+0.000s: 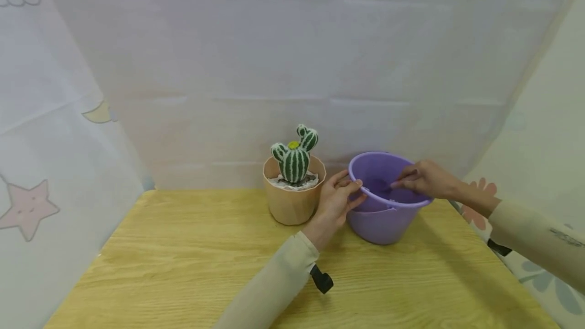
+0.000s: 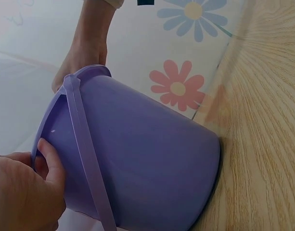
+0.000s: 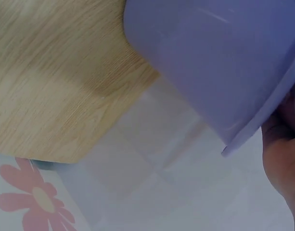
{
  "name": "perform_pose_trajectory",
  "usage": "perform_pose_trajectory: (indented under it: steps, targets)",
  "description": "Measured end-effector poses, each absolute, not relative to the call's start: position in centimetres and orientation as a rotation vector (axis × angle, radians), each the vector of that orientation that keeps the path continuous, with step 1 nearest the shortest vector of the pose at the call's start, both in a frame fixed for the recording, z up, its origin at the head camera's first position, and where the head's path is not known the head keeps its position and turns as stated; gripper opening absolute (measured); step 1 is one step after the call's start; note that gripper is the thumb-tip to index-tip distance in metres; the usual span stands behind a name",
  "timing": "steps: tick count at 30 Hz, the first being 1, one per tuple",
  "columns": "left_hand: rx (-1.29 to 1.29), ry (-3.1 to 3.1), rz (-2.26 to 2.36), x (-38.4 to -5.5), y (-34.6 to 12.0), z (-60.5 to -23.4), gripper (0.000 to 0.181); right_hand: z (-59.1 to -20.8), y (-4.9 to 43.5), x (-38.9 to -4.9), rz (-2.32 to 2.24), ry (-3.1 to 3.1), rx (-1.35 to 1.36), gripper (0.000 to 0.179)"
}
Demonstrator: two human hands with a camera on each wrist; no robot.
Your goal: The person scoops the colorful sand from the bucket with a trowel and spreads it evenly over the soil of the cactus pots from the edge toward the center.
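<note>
Wood-grain table [image 1: 192,253], pale sheets [image 1: 256,44] behind. One purple bucket [image 1: 381,228] stands on it, right of one cactus [image 1: 294,164] in one peach pot [image 1: 292,208]. Left hand [image 1: 335,198]: fingers curled, gripping bucket rim [image 1: 410,205]. Right hand [image 1: 421,178]: fingers bent inside bucket; cannot tell if they hold anything.

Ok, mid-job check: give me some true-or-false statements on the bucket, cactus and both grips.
1. The cactus stands in a peach pot. True.
2. The left grip holds the purple bucket. True.
3. The right grip touches the cactus. False: the right grip reaches into the purple bucket.
4. In the head view, the purple bucket is left of the peach pot. False: it is right.
5. The handle is raised. False: the handle hangs down.
</note>
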State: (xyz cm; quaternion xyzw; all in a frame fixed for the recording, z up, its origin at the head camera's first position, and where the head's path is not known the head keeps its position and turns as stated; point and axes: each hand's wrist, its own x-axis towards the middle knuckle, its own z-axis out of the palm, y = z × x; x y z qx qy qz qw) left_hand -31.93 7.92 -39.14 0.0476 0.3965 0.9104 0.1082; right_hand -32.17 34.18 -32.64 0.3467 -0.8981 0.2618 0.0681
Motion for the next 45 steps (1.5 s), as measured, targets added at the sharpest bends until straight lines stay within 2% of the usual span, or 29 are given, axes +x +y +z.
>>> perform_pose_trajectory:
  steps: [13, 34, 45]
  targets:
    - [0.173, 1.155, 2.679, -32.2, 7.9, -39.6, 0.059, -29.6, 36.4, -29.3, 1.084, -3.012, 0.692, 0.019]
    - [0.175, 1.174, 2.671, -32.2, 7.9, -39.6, 0.055, -31.4, 39.3, -27.1, 1.594, -2.825, 0.2, 0.043]
    - [0.186, 1.174, 2.682, -32.3, 7.9, -39.7, 0.055, -31.6, 39.9, -27.1, 1.688, -2.719, 0.124, 0.047]
